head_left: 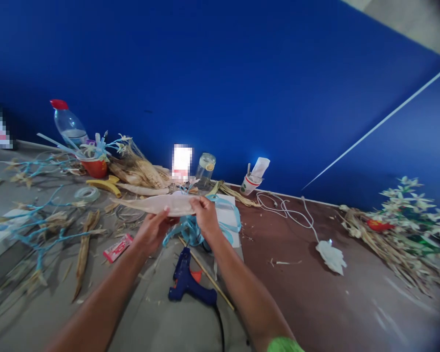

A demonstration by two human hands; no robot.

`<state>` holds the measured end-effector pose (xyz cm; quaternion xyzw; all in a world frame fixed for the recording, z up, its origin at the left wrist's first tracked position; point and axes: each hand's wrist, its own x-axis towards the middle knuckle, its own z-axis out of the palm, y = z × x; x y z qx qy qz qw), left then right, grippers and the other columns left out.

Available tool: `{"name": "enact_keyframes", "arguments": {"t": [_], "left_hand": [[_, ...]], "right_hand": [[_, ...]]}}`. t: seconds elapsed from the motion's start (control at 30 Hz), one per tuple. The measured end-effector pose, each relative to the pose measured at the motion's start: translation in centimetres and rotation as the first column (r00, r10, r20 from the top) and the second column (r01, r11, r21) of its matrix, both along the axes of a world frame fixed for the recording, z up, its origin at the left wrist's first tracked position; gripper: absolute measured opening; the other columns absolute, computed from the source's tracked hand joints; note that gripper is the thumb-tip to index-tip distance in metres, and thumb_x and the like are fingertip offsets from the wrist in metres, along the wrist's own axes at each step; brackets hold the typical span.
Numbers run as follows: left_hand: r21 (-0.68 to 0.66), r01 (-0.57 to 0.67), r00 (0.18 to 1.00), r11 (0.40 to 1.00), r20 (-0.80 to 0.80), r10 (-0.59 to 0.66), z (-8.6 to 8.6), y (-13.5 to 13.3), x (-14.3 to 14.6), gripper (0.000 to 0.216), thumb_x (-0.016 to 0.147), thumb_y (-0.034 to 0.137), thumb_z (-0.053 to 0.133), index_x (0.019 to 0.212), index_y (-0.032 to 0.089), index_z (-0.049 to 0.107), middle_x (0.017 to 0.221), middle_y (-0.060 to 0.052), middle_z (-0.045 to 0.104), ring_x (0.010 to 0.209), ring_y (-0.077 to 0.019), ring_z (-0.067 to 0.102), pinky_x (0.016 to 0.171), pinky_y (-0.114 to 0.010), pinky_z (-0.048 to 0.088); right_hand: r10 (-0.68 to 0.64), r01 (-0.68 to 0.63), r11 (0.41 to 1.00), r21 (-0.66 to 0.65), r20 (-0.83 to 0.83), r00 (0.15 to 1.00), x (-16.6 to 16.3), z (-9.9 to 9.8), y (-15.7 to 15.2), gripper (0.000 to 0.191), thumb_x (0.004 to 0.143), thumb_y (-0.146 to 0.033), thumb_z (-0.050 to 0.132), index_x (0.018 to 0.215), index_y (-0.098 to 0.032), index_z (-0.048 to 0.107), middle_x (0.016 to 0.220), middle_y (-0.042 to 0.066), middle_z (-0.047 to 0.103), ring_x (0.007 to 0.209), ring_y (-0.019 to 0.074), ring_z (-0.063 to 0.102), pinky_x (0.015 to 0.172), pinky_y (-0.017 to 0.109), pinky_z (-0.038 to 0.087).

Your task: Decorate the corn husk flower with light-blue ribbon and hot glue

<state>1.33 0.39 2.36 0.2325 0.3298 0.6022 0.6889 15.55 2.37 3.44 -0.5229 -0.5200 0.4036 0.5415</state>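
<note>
Between my two hands a pale, long corn husk [157, 204] is stretched out, its narrow tip pointing left. My left hand [156, 229] pinches its lower edge near the middle. At its right end, my right hand [204, 215] grips the husk between thumb and fingers. Beneath the hands lies a tangle of light blue ribbon [191, 232], partly hidden by them. A blue hot glue gun [190, 281] rests on the table below, its black cord running toward me. Beside it is a thin wooden stick [214, 283].
Blue-wrapped branches with husk flowers [40, 244] spread at left, near a tape roll [87, 194] and a red packet [118, 248]. Behind stand a red cup [95, 167], a bottle [69, 124], dried husks [139, 168] and a glass jar [206, 168]. A white cable [291, 212] lies right, beyond it white flowers [414, 205].
</note>
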Motion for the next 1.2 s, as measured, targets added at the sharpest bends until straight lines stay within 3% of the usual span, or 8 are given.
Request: {"name": "enact_keyframes", "arguments": {"t": [0.1, 0.3, 0.53, 0.63, 0.77, 1.0, 1.1, 1.2], "left_hand": [[-0.069, -0.024, 1.000, 0.997, -0.005, 0.024, 0.0, 0.3, -0.4, 0.022, 0.061, 0.022, 0.074, 0.080, 0.014, 0.067, 0.077, -0.005, 0.069, 0.061, -0.0150, 0.062, 0.054, -0.027, 0.055], [-0.094, -0.122, 0.992, 0.988, -0.018, 0.121, 0.3, 0.5, -0.3, 0.012, 0.064, 0.004, 0.065, 0.074, 0.012, 0.065, 0.073, -0.003, 0.068, 0.062, -0.0135, 0.062, 0.053, -0.022, 0.055], [-0.123, -0.247, 0.968, 0.961, 0.021, 0.252, 0.1, 1.3, -1.3, 0.011, 0.064, 0.006, 0.066, 0.071, 0.012, 0.061, 0.063, 0.001, 0.063, 0.048, -0.0091, 0.055, 0.045, -0.020, 0.050], [-0.113, -0.259, 0.963, 0.959, 0.043, 0.266, -0.1, 1.4, -1.5, 0.013, 0.062, 0.009, 0.069, 0.070, 0.012, 0.059, 0.061, 0.002, 0.061, 0.045, -0.0076, 0.052, 0.045, -0.020, 0.049], [-0.094, -0.311, 0.948, 0.946, 0.041, 0.315, 0.1, 1.2, -1.6, 0.014, 0.061, 0.011, 0.070, 0.066, 0.012, 0.057, 0.053, 0.004, 0.057, 0.042, -0.0063, 0.048, 0.046, -0.020, 0.048], [-0.095, -0.417, 0.905, 0.904, 0.052, 0.423, 0.5, 1.3, -1.8, 0.018, 0.061, 0.013, 0.070, 0.071, 0.015, 0.056, 0.053, 0.007, 0.055, 0.040, -0.0042, 0.042, 0.048, -0.020, 0.048], [-0.100, -0.466, 0.881, 0.879, 0.039, 0.472, 0.5, 1.4, -1.8, 0.021, 0.059, 0.014, 0.072, 0.071, 0.016, 0.055, 0.055, 0.007, 0.056, 0.039, -0.0040, 0.040, 0.048, -0.021, 0.048], [-0.106, -0.472, 0.878, 0.875, 0.032, 0.478, 0.7, 1.3, -1.8, 0.022, 0.057, 0.015, 0.073, 0.070, 0.016, 0.055, 0.054, 0.008, 0.055, 0.040, -0.0043, 0.040, 0.048, -0.022, 0.048]], "right_hand": [[0.036, -0.037, 0.998, 0.042, 0.021, 0.999, -0.6, -0.3, -0.3, 0.026, 0.074, -0.039, 0.052, 0.060, -0.018, 0.048, 0.054, -0.006, 0.040, 0.054, 0.0087, 0.036, 0.050, 0.020, 0.031], [0.078, -0.078, 0.997, 0.007, -0.136, 0.988, -0.9, -0.2, -0.2, 0.023, 0.071, -0.038, 0.054, 0.063, -0.017, 0.054, 0.052, -0.006, 0.044, 0.050, 0.0078, 0.039, 0.048, 0.020, 0.032], [-0.052, 0.062, 0.997, 0.035, -0.236, 0.970, 2.2, 1.7, 0.3, 0.020, 0.072, -0.037, 0.057, 0.072, -0.017, 0.059, 0.056, -0.005, 0.050, 0.048, 0.0066, 0.041, 0.048, 0.020, 0.032], [-0.051, 0.054, 0.998, 0.020, -0.105, 0.993, 4.0, 2.1, 0.5, 0.020, 0.073, -0.035, 0.056, 0.079, -0.016, 0.061, 0.059, -0.004, 0.051, 0.049, 0.0068, 0.043, 0.048, 0.019, 0.033], [0.096, -0.097, 0.995, -0.006, 0.218, 0.971, 5.1, 1.9, 0.3, 0.020, 0.076, -0.033, 0.052, 0.079, -0.016, 0.063, 0.062, -0.003, 0.055, 0.053, 0.0086, 0.047, 0.052, 0.021, 0.037], [0.156, -0.157, 0.986, -0.048, 0.572, 0.805, 4.2, 1.0, 0.1, 0.020, 0.080, -0.027, 0.050, 0.083, -0.017, 0.067, 0.074, 0.001, 0.066, 0.068, 0.0134, 0.058, 0.065, 0.024, 0.042], [0.115, -0.151, 0.988, -0.007, 0.689, 0.716, 3.6, 0.6, 0.4, 0.020, 0.080, -0.021, 0.051, 0.092, -0.018, 0.067, 0.091, 0.005, 0.069, 0.086, 0.0170, 0.060, 0.080, 0.028, 0.043], [0.063, -0.198, 0.978, 0.067, 0.810, 0.582, 3.4, 0.0, 1.0, 0.032, 0.079, -0.016, 0.051, 0.108, -0.018, 0.063, 0.114, 0.007, 0.063, 0.108, 0.0201, 0.052, 0.098, 0.033, 0.034]]}}
